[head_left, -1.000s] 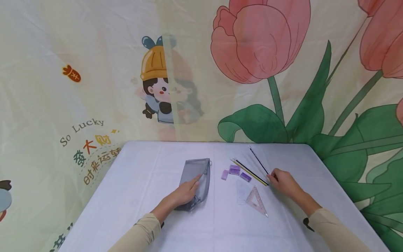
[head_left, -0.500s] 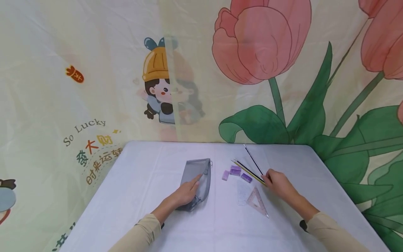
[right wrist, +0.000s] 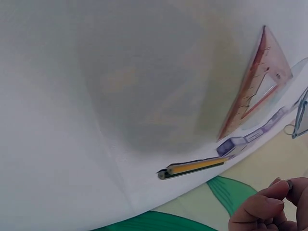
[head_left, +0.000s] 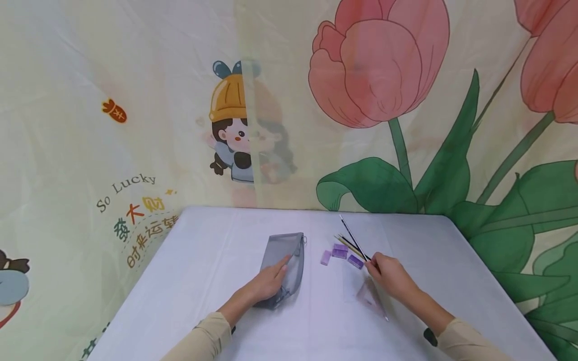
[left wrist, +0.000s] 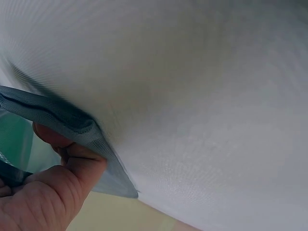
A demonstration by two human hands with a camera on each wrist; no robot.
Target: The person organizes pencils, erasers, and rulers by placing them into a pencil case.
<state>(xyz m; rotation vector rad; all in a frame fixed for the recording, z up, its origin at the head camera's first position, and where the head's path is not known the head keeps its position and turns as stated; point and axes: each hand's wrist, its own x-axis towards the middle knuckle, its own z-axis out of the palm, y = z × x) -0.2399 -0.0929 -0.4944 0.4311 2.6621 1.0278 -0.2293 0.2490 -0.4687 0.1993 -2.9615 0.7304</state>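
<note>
The left hand [head_left: 269, 282] pinched the pouch [head_left: 281, 246] on the bench [head_left: 207, 265], left of the erasers [head_left: 339, 251], which the pencil [head_left: 350, 233] gripped in the right hand's [head_left: 392, 275] curled fingers could have scattered if swung low.

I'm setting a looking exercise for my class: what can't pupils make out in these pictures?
Whether the gray pouch holds anything: head view, its cloth and the left grip cover the inside.
Any print on the purple blocks: head view, too small.
Lettering on the triangle ruler: right wrist view, too small and blurred.
Rest of the right grip: right wrist view, cut off by picture edges.
</note>
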